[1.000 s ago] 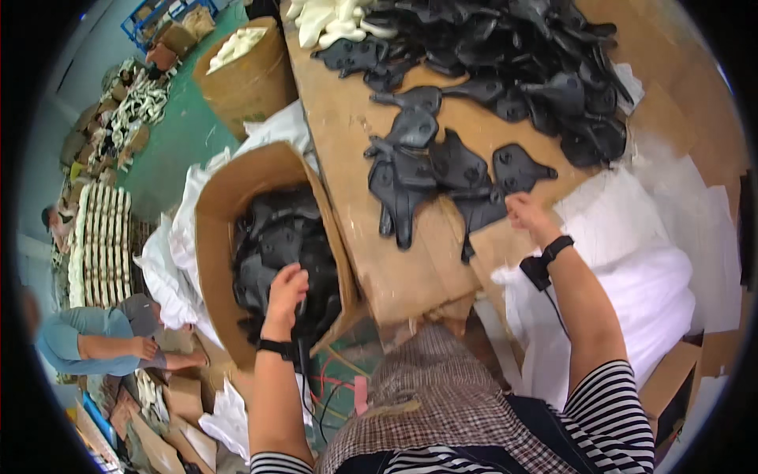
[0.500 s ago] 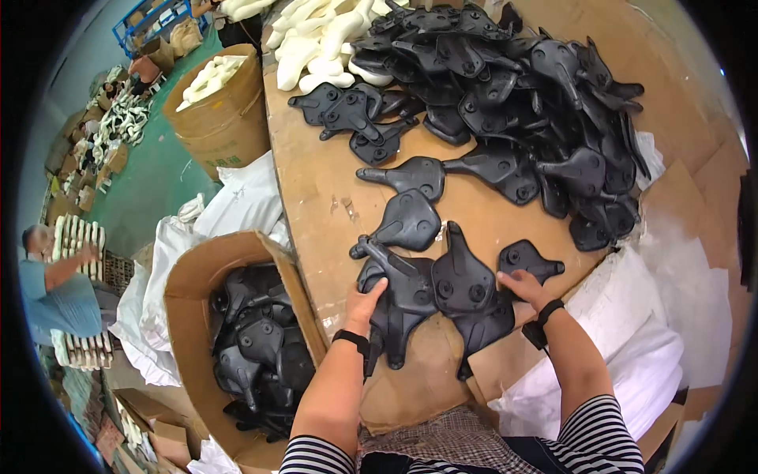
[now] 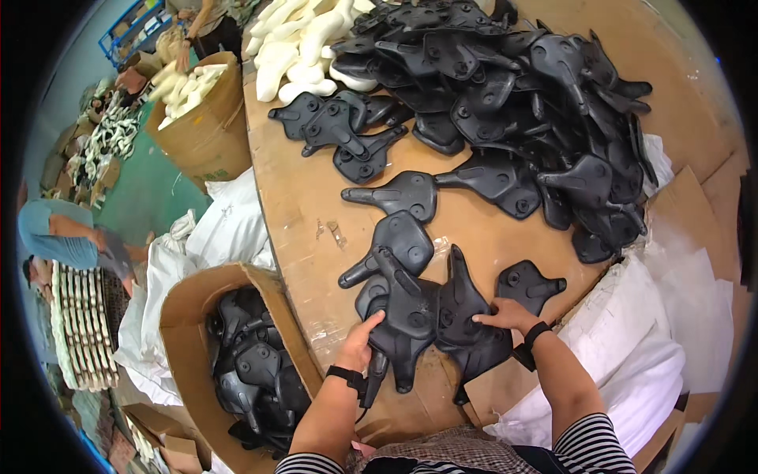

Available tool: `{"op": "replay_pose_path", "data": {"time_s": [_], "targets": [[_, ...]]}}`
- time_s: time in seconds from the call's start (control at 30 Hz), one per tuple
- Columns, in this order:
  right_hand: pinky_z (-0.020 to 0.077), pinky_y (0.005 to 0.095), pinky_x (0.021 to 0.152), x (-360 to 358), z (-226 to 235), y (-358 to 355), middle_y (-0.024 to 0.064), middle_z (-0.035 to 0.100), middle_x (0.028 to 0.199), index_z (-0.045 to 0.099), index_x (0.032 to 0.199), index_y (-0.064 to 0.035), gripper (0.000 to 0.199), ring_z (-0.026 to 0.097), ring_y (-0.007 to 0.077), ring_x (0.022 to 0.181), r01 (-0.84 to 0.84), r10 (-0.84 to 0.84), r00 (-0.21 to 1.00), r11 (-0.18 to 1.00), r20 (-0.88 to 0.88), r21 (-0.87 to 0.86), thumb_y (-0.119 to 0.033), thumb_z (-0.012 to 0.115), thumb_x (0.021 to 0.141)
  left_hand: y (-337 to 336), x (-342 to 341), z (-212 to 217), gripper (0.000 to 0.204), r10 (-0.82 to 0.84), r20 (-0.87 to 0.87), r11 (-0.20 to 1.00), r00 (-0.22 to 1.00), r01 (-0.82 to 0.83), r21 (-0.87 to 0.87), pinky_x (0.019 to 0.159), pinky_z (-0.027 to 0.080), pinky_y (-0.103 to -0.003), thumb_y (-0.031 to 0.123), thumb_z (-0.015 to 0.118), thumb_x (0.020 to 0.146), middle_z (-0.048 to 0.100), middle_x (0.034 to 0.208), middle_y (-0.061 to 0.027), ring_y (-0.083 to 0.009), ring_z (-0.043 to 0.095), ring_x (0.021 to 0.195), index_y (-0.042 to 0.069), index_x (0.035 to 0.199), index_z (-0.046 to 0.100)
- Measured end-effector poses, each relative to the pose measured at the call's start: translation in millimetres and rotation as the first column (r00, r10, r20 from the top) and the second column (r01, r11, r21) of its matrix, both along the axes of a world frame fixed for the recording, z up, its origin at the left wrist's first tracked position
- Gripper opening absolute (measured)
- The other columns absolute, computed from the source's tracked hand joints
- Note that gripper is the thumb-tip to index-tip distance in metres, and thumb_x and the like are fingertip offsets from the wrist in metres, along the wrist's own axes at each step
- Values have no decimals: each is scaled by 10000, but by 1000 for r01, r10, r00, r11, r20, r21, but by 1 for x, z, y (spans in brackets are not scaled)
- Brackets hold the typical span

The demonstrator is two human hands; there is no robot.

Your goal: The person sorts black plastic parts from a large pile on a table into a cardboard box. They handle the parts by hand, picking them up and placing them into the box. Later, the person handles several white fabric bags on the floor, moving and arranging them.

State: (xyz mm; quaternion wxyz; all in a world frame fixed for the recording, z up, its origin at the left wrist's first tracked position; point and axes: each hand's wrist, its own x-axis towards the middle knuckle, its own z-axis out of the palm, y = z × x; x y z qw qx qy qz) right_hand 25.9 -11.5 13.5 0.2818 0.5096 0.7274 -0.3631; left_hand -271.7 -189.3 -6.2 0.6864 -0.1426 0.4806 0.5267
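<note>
Several black molded pieces, each with a broad end and a narrow tail, lie overlapped in front of me. My left hand [image 3: 360, 344] grips the left edge of a black molded piece [image 3: 412, 314], thumb on top and the other fingers hidden beneath. On the right, my right hand [image 3: 512, 316] holds the edge of another black molded piece [image 3: 458, 306], its thumb over the upper face and its fingers mostly out of sight. A lone black piece [image 3: 530, 286] lies just beyond the right hand.
A large heap of black pieces [image 3: 505, 103] and a pile of cream pieces [image 3: 300, 47] cover the far cardboard surface [image 3: 304, 197]. An open carton [image 3: 178, 316] of black pieces stands left. White sacks [image 3: 600, 347] lie right. A person [image 3: 63, 233] bends at far left.
My right hand has shifted left, bringing its thumb onto the black piece. The left hand keeps its hold. The person at far left has bent over, and the whole view has shifted slightly.
</note>
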Motion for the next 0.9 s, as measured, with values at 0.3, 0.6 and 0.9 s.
{"op": "replay_pose_path", "data": {"time_s": [0.3,0.6,0.9], "targets": [[294,356,1003,-9,33,-33,179,466,1255,426,1256,-17,740,419,281,1161,172,-380,803,885,-459,-432,-427,687,697,9,54,23,447,-8,-483,962,876,139,236,845,463,-376,-35,645,719,578,1027,-123,-225,575,914,-15,1132,473],[303,330,1020,-69,34,-202,107,435,1302,444,1246,-34,507,408,222,1186,-22,-113,377,991,-919,-130,-260,599,819,-117,22,156,521,102,-679,916,727,198,349,786,476,-314,-54,654,673,585,1012,-109,-211,580,882,-23,1162,478],[478,429,660,-206,202,-289,214,620,836,629,858,18,257,597,356,771,-757,763,282,549,-582,353,-112,538,656,-398,-152,236,726,-43,-912,923,407,-333,-192,838,367,-446,138,582,680,437,1226,-113,-251,456,1078,113,1348,297]]}}
